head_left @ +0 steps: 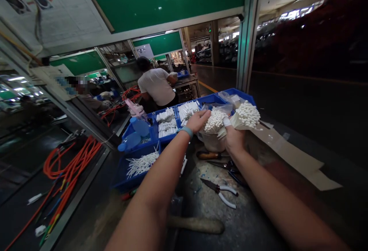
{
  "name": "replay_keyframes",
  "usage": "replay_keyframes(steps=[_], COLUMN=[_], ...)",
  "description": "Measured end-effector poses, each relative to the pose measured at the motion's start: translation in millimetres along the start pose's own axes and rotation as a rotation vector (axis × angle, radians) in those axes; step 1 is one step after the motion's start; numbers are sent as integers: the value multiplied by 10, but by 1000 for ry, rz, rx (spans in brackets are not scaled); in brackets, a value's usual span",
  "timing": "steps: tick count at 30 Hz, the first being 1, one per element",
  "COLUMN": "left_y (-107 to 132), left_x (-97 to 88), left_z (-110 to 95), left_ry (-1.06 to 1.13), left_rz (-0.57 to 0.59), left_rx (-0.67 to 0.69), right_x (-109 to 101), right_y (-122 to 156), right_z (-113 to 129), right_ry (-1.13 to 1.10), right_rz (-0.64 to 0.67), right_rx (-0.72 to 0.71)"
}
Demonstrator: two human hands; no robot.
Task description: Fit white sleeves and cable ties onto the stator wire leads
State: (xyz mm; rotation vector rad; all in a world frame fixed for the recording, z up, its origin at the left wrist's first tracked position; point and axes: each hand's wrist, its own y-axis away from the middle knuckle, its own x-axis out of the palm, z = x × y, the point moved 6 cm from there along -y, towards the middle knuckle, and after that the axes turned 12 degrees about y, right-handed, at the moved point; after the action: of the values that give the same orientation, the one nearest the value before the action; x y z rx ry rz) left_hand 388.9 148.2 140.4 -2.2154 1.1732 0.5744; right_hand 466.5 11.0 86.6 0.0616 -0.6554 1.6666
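My right hand (234, 137) grips a fanned bundle of white-tipped sticks (247, 114) above the bench. My left hand (197, 120), with a blue wristband, touches a second cluster of the same white tips (214, 120), held over a pale round tub (213, 141). Behind both hands stand blue trays (169, 137) with sorted white pieces (166, 122).
Pliers with white handles (220, 191), dark scissors (227, 164) and a brown-handled tool (208, 155) lie on the bench. A blue bin holds loose white ties (142, 163). Orange cables (69, 166) lie left. A person in a white shirt (157, 86) works ahead. Cardboard (290, 155) lies right.
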Motion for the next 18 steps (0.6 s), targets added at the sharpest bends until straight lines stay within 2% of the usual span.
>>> replay_keyframes(steps=[4, 9, 15, 18], left_y=[4, 27, 28, 25], left_x=[-5, -58, -23, -52], left_z=[54, 134, 174, 121], left_ry=[41, 65, 75, 61], left_rz=[3, -62, -72, -15], left_rx=[-20, -34, -12, -15], right_x=[188, 371, 268, 187], right_y=[-162, -328, -424, -437], right_z=[-19, -79, -167, -199], right_ry=[-24, -57, -49, -44], right_rz=[-42, -47, 0, 16], right_rx=[-48, -107, -147, -148])
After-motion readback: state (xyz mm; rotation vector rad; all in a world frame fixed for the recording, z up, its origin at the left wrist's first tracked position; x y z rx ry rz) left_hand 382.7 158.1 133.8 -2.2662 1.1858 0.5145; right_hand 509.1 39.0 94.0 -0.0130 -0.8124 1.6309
